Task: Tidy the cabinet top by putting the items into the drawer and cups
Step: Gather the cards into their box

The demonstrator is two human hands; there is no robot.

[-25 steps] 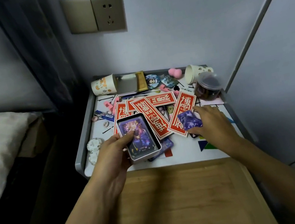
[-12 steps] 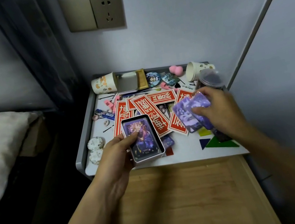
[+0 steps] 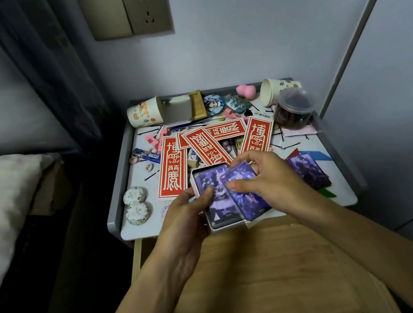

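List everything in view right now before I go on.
paper cups: two, white, printed, tipped over at back corners
tin lid: one, silver, back left
round badges: two, bluish, back middle
pink sponge: one, back
clear jar: one, dark contents, back right
red strips: four, red-white, centre
hairpins: several, black, scattered
speckled discs: two, white, front left
loose card: one, purple, right
tin: one, pale, in left grip
cards: count unclear, purple, in right grip over tin
drawer: one, wooden, open below
left grip: holds tin
right grip: pinches cards
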